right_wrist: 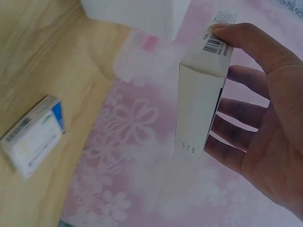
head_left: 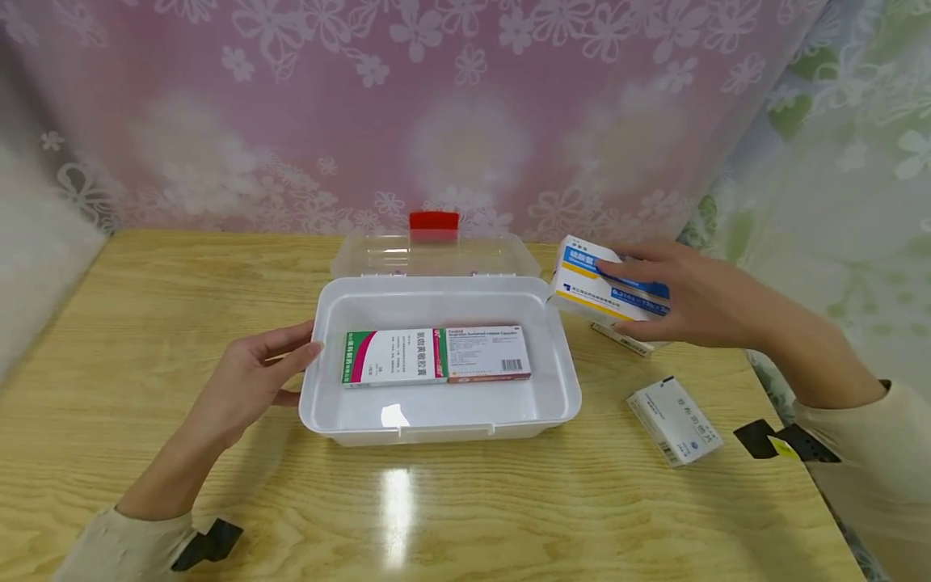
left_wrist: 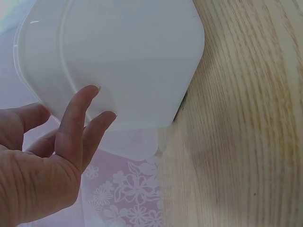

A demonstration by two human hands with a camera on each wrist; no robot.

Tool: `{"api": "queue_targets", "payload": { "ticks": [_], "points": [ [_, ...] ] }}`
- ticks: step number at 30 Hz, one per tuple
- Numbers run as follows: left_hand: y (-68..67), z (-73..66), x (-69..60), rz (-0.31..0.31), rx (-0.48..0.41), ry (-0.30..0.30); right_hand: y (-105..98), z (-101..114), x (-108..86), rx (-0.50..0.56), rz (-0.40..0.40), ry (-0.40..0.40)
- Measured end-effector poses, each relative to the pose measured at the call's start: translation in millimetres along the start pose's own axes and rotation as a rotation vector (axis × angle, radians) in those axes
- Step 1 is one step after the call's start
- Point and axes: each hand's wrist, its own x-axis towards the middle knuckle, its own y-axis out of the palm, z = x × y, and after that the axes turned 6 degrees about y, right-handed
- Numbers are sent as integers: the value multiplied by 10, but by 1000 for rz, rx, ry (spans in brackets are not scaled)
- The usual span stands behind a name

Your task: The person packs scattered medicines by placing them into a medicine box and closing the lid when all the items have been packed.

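Observation:
A white plastic storage box (head_left: 444,436) stands on the table with its clear lid (head_left: 378,255) open toward the back. Inside lie two medicine boxes side by side: a green-and-white one (head_left: 393,357) and a white one with a brown edge (head_left: 489,354). My left hand (head_left: 254,376) holds the storage box's left side, thumb at the rim and fingertips against the outer wall (left_wrist: 137,61). In my right hand (head_left: 698,295) is a white, blue and yellow medicine box (head_left: 592,283), gripped between thumb and fingers above the storage box's right rear corner.
On the table to the right lies a white medicine box (head_left: 676,422). Another box (head_left: 624,339) is partly hidden beneath my right hand. A pink flowered curtain (head_left: 291,121) hangs behind the table, and a pale leafy one (head_left: 858,242) hangs at the right.

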Motion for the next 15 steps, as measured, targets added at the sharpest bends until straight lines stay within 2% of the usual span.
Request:
{"api": "queue_targets", "payload": {
  "ticks": [9, 15],
  "points": [
    [-3, 9, -3, 4, -20, -8, -211, 463, 404, -36, 65, -90],
    [0, -16, 5, 1, -4, -16, -207, 688, 655, -62, 130, -119]
  ]
}}
